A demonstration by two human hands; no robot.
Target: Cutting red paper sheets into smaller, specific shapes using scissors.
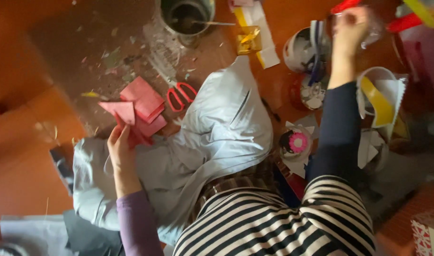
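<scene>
free: bare floor (32, 142) far left — blocked: red scissors (181, 96), metal can (187, 16), cloth heap (226, 128)

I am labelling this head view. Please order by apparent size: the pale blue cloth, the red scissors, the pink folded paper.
1. Pale blue cloth, clearly largest.
2. Pink folded paper.
3. Red scissors, smallest.

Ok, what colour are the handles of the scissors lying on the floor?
Red: the scissors show best in the head view, beside the pink folded paper.
</scene>
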